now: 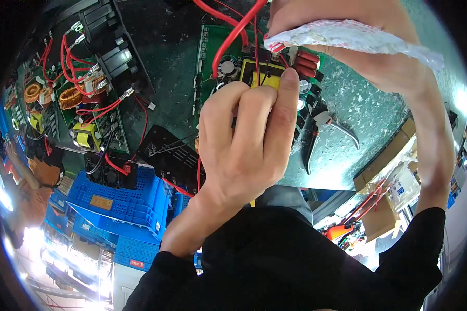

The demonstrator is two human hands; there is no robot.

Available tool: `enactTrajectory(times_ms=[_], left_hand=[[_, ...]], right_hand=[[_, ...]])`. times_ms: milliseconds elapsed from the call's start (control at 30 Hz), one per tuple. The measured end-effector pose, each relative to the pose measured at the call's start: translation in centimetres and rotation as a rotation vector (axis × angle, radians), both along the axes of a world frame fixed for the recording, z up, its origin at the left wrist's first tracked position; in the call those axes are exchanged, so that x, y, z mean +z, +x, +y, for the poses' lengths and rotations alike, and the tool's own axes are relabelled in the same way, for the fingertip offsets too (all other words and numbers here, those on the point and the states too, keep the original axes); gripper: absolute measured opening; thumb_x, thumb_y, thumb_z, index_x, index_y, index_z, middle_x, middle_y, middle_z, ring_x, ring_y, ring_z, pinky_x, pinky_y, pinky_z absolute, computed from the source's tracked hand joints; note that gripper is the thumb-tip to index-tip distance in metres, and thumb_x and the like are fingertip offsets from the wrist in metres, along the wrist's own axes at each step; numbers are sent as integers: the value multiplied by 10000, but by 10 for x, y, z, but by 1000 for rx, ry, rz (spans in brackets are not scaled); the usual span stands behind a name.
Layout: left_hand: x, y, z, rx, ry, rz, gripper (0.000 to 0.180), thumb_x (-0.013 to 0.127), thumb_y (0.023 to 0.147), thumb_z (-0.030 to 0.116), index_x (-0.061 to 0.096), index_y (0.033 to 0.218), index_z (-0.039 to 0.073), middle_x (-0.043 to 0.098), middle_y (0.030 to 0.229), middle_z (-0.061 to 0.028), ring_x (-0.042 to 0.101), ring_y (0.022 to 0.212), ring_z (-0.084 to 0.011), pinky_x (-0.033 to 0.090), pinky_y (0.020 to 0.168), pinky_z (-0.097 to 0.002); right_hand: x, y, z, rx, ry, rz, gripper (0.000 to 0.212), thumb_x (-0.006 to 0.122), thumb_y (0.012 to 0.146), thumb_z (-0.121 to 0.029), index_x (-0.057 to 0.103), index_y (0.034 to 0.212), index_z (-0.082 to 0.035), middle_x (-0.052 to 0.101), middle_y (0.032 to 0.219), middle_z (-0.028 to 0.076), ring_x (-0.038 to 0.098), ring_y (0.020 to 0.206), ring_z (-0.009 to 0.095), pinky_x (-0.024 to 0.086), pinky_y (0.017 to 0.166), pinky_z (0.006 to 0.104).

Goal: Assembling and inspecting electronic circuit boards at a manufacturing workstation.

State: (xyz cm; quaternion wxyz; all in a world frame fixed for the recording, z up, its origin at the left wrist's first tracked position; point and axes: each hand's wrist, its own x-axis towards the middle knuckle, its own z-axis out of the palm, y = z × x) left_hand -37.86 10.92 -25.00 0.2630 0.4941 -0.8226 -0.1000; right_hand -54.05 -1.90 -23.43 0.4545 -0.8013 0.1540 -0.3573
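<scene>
My left hand lies over a green circuit board, its fingers bent and close together beside a yellow transformer. A thin red wire runs down to these fingertips; what they pinch is hidden. Above the board's right part, my right hand grips a crumpled white soft tube with red print. The tube's narrow end points down-left toward the transformer, near several red components. Thick red cables arch across the board's upper left. Small cutting pliers lie just right of the board.
To the left are more circuit boards with copper coils and red wires, by a black ribbed housing. A black slotted plate lies beside my left hand. Blue crates stand lower left, near another person's arm. Cardboard boxes stand lower right.
</scene>
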Motion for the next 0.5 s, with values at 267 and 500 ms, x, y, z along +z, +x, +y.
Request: enactTrajectory(times_ms=[267, 500], left_hand=[[-2, 0, 0, -1, -26, -3, 339, 683, 764, 76, 711, 1101, 48, 533, 842, -30, 488, 810, -227, 412, 759, -335], [-1, 0, 1, 6, -4, -7, 360, 681, 754, 70, 710, 1113, 53, 528, 862, -30, 485, 829, -228, 414, 767, -331]], right_hand=[[7, -34, 1, -43, 111, 170, 215, 703, 788, -131, 693, 940, 21, 697, 878, 146, 681, 761, 280, 544, 645, 333], [24, -14, 7, -83, 210, 315, 232, 699, 790, -151, 693, 945, 22, 697, 889, 149, 683, 774, 283, 546, 648, 335]])
